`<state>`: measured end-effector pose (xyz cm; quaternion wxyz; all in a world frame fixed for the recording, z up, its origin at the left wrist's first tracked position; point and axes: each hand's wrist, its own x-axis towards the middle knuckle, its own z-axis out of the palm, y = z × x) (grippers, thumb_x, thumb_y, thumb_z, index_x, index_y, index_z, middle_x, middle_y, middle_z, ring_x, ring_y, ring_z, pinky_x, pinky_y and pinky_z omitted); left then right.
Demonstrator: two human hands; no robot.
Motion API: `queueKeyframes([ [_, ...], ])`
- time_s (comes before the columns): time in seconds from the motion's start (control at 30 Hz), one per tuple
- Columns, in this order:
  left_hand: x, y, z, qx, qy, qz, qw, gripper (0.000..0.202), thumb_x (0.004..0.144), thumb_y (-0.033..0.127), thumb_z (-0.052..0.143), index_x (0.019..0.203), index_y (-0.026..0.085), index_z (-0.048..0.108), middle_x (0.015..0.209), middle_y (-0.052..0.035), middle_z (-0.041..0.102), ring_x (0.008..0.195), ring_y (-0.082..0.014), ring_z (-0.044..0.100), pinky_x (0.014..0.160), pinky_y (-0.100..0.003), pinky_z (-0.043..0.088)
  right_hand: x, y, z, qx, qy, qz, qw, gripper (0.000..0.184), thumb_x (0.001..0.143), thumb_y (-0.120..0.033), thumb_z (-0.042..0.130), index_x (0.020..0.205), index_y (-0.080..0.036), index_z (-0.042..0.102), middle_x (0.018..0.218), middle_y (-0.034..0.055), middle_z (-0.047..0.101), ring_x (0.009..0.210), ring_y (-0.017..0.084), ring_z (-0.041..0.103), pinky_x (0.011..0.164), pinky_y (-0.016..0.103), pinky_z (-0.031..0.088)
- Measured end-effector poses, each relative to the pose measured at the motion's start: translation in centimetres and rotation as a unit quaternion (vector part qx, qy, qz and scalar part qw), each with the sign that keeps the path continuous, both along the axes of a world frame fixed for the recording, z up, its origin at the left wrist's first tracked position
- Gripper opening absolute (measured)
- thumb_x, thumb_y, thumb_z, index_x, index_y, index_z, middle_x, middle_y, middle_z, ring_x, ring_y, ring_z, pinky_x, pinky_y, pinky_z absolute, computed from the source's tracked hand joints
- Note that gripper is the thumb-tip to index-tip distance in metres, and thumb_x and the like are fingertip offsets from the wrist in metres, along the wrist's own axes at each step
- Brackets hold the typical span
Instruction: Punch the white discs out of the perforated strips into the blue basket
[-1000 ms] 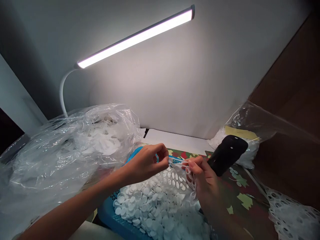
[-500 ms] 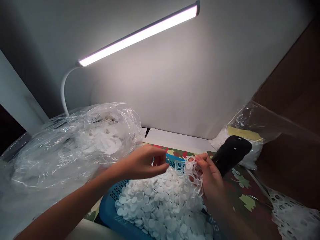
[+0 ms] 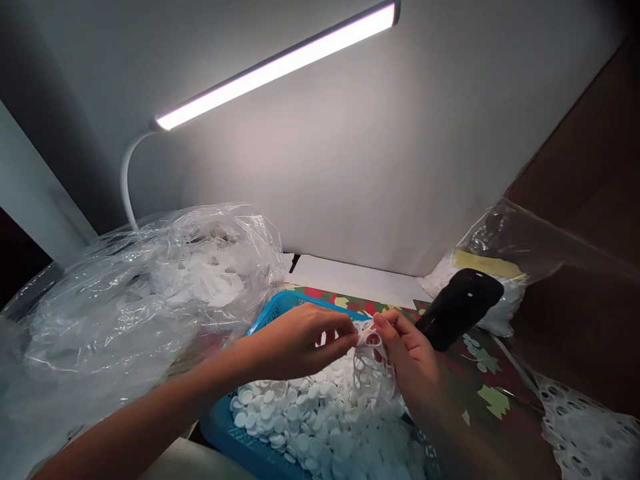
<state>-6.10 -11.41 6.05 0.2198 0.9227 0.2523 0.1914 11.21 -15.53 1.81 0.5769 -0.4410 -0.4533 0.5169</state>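
Note:
A limp white sheet full of round punched holes (image 3: 373,367) hangs over the basket. My right hand (image 3: 415,350) pinches its upper part between thumb and fingers. From the other side, my left hand (image 3: 305,339) has thumb and fingertips closed together at the sheet's left edge. Under both hands is a blue plastic basket (image 3: 220,427), heaped with small white discs (image 3: 300,407). My forearms and the sheet cover part of the heap and of the basket's rim.
A big clear plastic bag (image 3: 125,320) of white scraps fills the left. A black rounded object (image 3: 460,308) rises behind my right hand. More punched sheets (image 3: 590,427) lie at lower right; another clear bag (image 3: 500,300) stands behind. A lit lamp (image 3: 280,67) hangs above.
My left hand has moved right to the sheet, and its fingertips have closed at the edge. My right hand has shifted slightly left with the sheet.

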Motion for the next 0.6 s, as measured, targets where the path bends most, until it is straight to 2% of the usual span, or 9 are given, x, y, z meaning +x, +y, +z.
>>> queueKeyframes([
  [0.17, -0.2, 0.3, -0.1, 0.008, -0.011, 0.004, 1.000, 0.021, 0.091, 0.021, 0.039, 0.085, 0.017, 0.059, 0.066, 0.0026, 0.061, 0.057, -0.0072, 0.050, 0.055, -0.021, 0.036, -0.3, -0.3, 0.1, 0.012, 0.001, -0.015, 1.000, 0.027, 0.080, -0.043, 0.059, 0.069, -0.020, 0.050, 0.054, -0.0056, 0.045, 0.045, 0.007, 0.035, 0.042, 0.017, 0.028],
  [0.3, -0.3, 0.0, 0.1, 0.033, -0.003, 0.024, 0.999, 0.023, 0.089, 0.027, 0.043, 0.078, 0.017, 0.060, 0.065, 0.0018, 0.061, 0.055, -0.0076, 0.049, 0.055, -0.022, 0.036, -0.7, -0.5, 0.2, 0.043, -0.059, -0.032, 0.997, 0.026, 0.081, -0.042, 0.058, 0.069, -0.020, 0.053, 0.057, -0.0048, 0.046, 0.049, 0.008, 0.038, 0.046, 0.018, 0.031],
  [0.4, -0.4, -0.3, 0.1, 0.054, 0.023, 0.041, 0.997, 0.023, 0.086, 0.026, 0.045, 0.071, 0.017, 0.061, 0.061, 0.0017, 0.061, 0.053, -0.0078, 0.049, 0.054, -0.023, 0.036, -0.9, -0.6, 0.3, 0.072, -0.101, -0.038, 0.992, 0.027, 0.083, -0.042, 0.055, 0.069, -0.019, 0.054, 0.061, -0.0032, 0.049, 0.054, 0.010, 0.041, 0.051, 0.020, 0.033],
  [0.6, -0.5, -0.3, 0.1, 0.103, 0.076, 0.038, 0.991, 0.022, 0.080, 0.020, 0.045, 0.067, 0.018, 0.063, 0.056, 0.0003, 0.059, 0.050, -0.0096, 0.046, 0.051, -0.025, 0.033, -0.4, -1.1, 0.6, 0.071, -0.169, 0.018, 0.983, 0.023, 0.086, -0.038, 0.052, 0.074, -0.019, 0.058, 0.064, -0.0020, 0.049, 0.055, 0.011, 0.040, 0.050, 0.021, 0.031],
])
